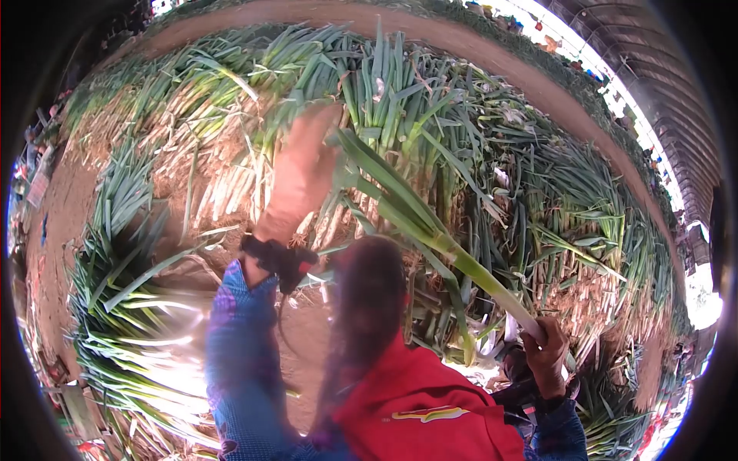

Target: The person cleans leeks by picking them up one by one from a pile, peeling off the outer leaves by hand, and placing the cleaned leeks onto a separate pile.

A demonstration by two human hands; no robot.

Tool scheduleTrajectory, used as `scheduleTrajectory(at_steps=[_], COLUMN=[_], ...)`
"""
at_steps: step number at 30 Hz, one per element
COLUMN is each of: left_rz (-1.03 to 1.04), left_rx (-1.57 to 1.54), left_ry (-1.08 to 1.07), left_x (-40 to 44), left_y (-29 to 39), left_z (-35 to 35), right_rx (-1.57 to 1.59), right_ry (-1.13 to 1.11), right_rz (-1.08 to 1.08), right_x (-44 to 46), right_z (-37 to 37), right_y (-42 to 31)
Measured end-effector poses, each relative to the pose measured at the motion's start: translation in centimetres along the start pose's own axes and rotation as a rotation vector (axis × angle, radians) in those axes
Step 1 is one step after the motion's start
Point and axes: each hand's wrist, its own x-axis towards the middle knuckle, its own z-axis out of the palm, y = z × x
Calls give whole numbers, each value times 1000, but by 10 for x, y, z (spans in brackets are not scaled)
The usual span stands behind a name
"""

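My right hand (546,355), at the lower right, is closed round the pale lower end of a long leek (469,265). The leek slants up to the left, and its green leaves fan out towards my left hand. My left hand (302,165) is raised in the middle, close to the leaf tips and in front of the heaped leeks. It is smeared by motion, so I cannot make out its fingers or whether it touches the leaves. A dark band (278,261) is round my left wrist.
Large heaps of leeks (392,84) lie ahead and to the right (569,184). Another row of leeks (131,346) lies on the left. Bare earth (58,238) runs along the far left, and a dirt path (492,50) curves behind the heaps. A roof (653,61) spans the upper right.
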Motion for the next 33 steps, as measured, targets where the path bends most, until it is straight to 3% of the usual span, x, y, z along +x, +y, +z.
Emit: scheduleTrajectory(at_steps=[5,9,12,16,21,25,27,29,30,32,33], left_rz=[-11,44,-170,-3,-196,-520,-721,-1125,-1313,-1218,-1178], left_rx=[162,150,167,305,305,403,514,237,41,-315,-168], left_ry=[-403,-283,-382,-275,-197,11,158,239,229,18,-163], left_x=[0,-14,-22,-45,-48,-60,-82,-93,-106,-114,-122], left_y=[-55,-62,-45,-58,-62,-114,-218,-217,-243,-186,-175], left_z=[5,2,-6,1,4,18,11,-58,-81,-79,-70], right_rx=[-19,-16,2,32,170,245,241,249,253,295,326], right_ry=[-20,-45,-81,-139,-247,-318,-299,-302,-302,-318,-321], right_rz=[-59,-87,-36,28,64,101,92,75,87,121,144], right_x=[12,21,26,33,42,54,53,53,48,52,55], right_z=[3,5,8,10,18,27,28,19,15,19,28], right_y=[-5,-8,-11,-12,-38,-69,-67,-51,-47,-51,-49])
